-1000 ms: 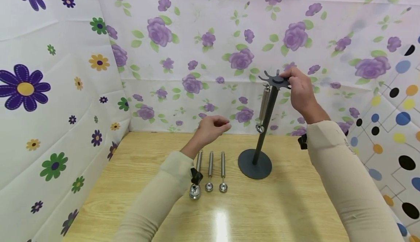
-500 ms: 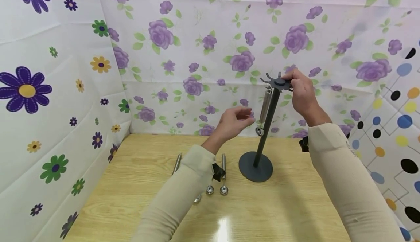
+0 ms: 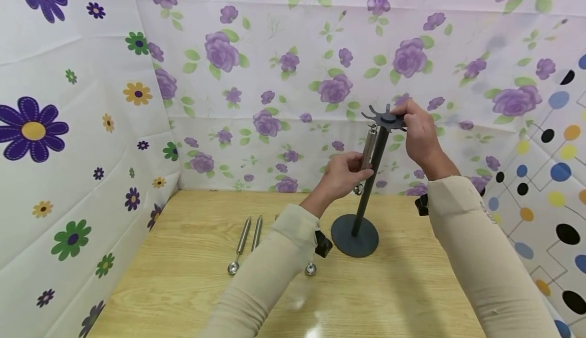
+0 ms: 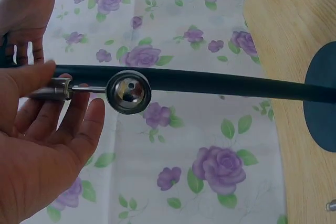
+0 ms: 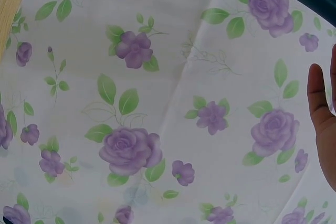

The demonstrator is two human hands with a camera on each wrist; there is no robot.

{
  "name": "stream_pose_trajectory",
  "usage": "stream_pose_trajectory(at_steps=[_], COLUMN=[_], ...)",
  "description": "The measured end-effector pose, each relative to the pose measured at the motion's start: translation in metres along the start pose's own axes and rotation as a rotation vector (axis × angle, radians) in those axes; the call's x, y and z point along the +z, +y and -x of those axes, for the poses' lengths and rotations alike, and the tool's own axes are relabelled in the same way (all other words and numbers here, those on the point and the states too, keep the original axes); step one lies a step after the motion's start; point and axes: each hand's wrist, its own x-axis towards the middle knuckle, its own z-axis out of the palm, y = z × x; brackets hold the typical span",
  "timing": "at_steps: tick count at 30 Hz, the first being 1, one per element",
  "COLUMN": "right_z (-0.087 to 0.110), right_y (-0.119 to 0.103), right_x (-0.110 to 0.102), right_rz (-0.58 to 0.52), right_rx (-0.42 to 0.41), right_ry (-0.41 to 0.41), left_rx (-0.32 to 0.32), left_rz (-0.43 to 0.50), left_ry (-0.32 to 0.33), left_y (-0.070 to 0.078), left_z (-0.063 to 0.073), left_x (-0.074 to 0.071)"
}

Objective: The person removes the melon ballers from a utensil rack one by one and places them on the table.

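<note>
A dark metal stand (image 3: 366, 195) with a ring of curved hooks on top rises from a round base. From one of its left hooks hangs a melon baller (image 4: 128, 92) with a steel handle, its round cup downward. My left hand (image 3: 341, 177) holds that handle low down, thumb on one side and fingers on the other, as the left wrist view shows. At the top of the stand, my right hand (image 3: 418, 129) grips the hook plate with thumb and fingers. The right wrist view catches only part of this hand at its edge.
On the wooden table (image 3: 183, 256) lie several more steel scoops, among them a left one (image 3: 243, 236) and one beside it (image 3: 257, 231). My left sleeve (image 3: 270, 272) covers parts of the others. Flowered cloth (image 3: 220, 139) walls the back.
My left hand has moved right, across to the stand, and taken hold of the hanging melon baller's handle. The right hand has stayed on the hook plate.
</note>
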Motion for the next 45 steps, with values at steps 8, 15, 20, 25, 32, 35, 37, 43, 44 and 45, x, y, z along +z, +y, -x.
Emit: stream_pose_trajectory(at_steps=[8,15,20,25,32,35,37,43,44,45], right_z=[0.0,0.002,0.0,0.002,0.005,0.006,0.006,0.006,0.006,0.006], right_y=[-0.003,-0.005,-0.005,-0.004,-0.001,-0.001,-0.001,-0.001,-0.001,-0.001], right_x=[0.001,0.0,0.003,-0.001,-0.005,-0.005,-0.004,-0.005,-0.007,-0.008], right_rz=[0.012,-0.006,-0.036,-0.014,0.018,0.025,0.022,-0.002,-0.002,0.0], right_rx=[0.01,0.032,0.031,0.042,0.073,0.081,0.074,0.037,0.034,0.032], right_ry=[-0.003,-0.011,-0.011,-0.021,-0.028,-0.041,-0.044,-0.033,-0.032,-0.031], left_rx=[0.03,0.06,0.038,-0.009,-0.06,-0.1,-0.132,-0.215,-0.226,-0.239], left_rz=[-0.033,-0.054,-0.072,-0.047,-0.036,-0.014,-0.008,-0.033,-0.036,-0.045], left_ry=[0.008,0.015,0.02,0.041,0.083,0.115,0.139,0.223,0.233,0.241], left_y=[0.0,-0.003,-0.017,-0.039,-0.066,-0.077,-0.085,-0.112,-0.116,-0.121], left_z=[0.004,0.01,0.019,0.032,0.055,0.065,0.072,0.1,0.104,0.109], left_x=[-0.005,-0.015,-0.032,-0.049,-0.073,-0.086,-0.097,-0.131,-0.137,-0.142])
